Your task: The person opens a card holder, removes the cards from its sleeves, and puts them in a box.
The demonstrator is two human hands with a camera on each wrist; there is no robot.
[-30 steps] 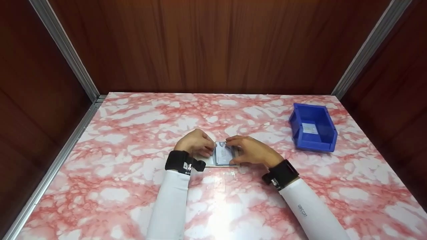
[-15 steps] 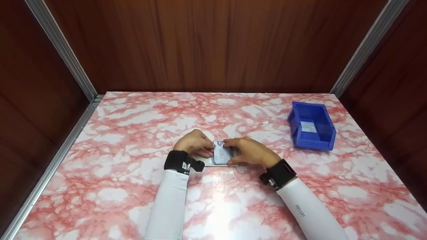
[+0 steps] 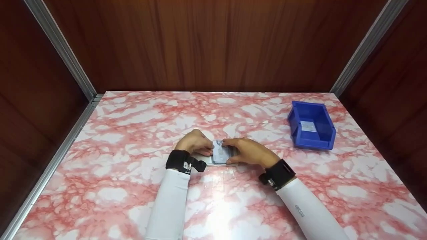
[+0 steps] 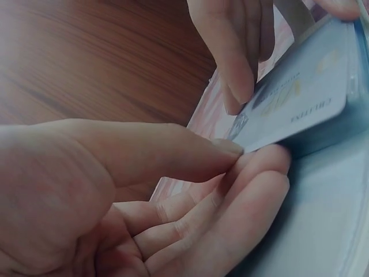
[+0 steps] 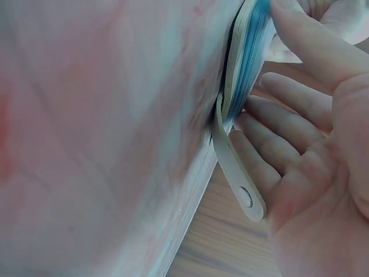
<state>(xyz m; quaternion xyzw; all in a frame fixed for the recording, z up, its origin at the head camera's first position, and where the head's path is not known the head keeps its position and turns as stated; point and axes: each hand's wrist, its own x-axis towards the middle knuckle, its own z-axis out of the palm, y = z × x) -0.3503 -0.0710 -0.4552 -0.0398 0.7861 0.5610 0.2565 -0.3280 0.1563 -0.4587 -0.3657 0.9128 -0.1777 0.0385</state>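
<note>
A pale VIP card [image 4: 294, 86] lies over the clear bluish sleeves of an open card holder [image 3: 209, 161] at the table's middle. My left hand [image 3: 196, 142] pinches the card's near corner between thumb and forefinger in the left wrist view. From the right, my right hand [image 3: 252, 151] grips the holder, forefinger at the card's far edge and thumb at its near edge. The right wrist view shows the stacked sleeves [image 5: 253, 57] edge-on between thumb and curled fingers. A cream strap [image 5: 230, 167] with a metal snap [image 5: 245, 197] sticks out beside them.
A blue bin [image 3: 313, 143] stands at the back right with a pale card [image 3: 308, 126] inside. The red-and-white marbled table [image 3: 116, 166] is bordered by brown wood-grain panels [image 3: 213, 46] at the back and sides.
The head view has shifted slightly. My right hand has edged a little left with the card and sleeves, while my left hand keeps its place at the card's left edge.
</note>
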